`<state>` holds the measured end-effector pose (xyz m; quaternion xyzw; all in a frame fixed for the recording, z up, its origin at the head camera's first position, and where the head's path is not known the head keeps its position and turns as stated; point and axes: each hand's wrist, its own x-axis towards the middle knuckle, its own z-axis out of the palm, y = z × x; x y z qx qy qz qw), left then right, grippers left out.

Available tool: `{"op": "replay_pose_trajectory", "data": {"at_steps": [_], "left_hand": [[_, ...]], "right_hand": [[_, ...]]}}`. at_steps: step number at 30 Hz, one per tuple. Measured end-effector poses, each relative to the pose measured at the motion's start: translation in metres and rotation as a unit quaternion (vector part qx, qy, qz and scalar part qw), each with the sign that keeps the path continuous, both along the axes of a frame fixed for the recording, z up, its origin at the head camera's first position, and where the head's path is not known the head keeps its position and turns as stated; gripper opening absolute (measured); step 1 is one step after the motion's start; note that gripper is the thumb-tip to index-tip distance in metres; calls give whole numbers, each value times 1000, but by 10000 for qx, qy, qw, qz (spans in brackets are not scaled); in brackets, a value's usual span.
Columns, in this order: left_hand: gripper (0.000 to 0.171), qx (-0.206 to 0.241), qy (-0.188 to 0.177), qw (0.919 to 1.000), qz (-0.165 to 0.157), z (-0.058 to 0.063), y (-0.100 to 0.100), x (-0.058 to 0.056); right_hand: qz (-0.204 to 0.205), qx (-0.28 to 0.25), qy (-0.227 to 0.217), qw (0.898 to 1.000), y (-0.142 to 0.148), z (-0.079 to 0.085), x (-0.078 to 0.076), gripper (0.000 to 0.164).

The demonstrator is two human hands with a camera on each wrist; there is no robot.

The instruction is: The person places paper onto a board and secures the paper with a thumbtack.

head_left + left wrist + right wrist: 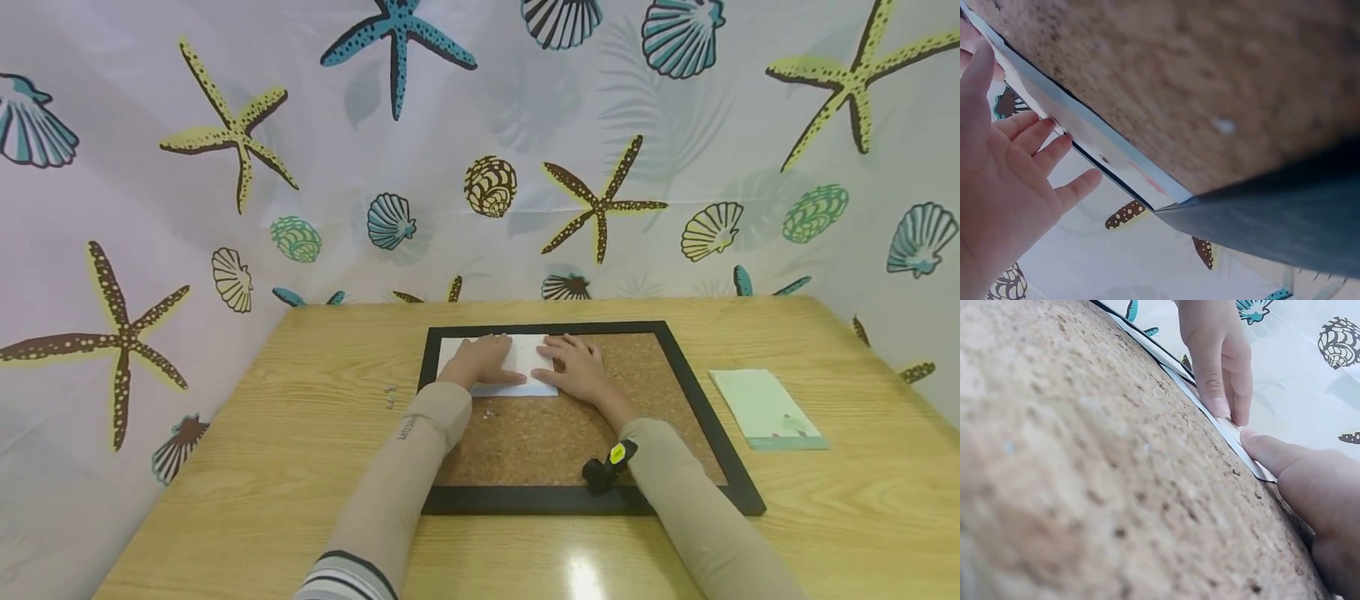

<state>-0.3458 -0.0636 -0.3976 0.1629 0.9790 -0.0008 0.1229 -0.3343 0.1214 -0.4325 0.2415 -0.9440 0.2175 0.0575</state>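
A sheet of white paper [528,358] lies in the upper left part of a cork board [540,442] with a black frame. My left hand [480,360] rests on the sheet's left half, its fingers extended. On the sheet's right edge my right hand [579,367] lies with fingers spread, partly over the cork. In the left wrist view the left hand [1016,169] has straight fingers by the paper [1110,153]. The right wrist view shows the right hand's thumb [1266,450] touching the paper's edge. Small clear pins or bits [490,414] lie on the cork just below the sheet.
More small clear pieces [390,388] lie on the wooden table [322,367] left of the board. A pale green notepad [765,408] lies right of it. A black wrist strap [609,467] is on my right forearm. A patterned curtain [480,167] stands behind.
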Motion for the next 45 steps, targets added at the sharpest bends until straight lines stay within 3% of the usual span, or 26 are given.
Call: {"op": "replay_pose_trajectory", "data": {"at_steps": [25, 32, 37, 45], "left_hand": [[80, 14, -144, 9999, 72, 9, 2, 8], [79, 307, -337, 9987, 238, 11, 0, 12], [72, 447, -307, 9984, 157, 22, -16, 18], [49, 988, 50, 9950, 116, 39, -68, 31]], "right_hand": [[135, -90, -284, 9995, 3, 3, -2, 56], [220, -9, -372, 9991, 5, 2, -2, 59], [293, -78, -443, 9986, 4, 3, 0, 58], [308, -177, -456, 9983, 5, 4, 1, 57]]}}
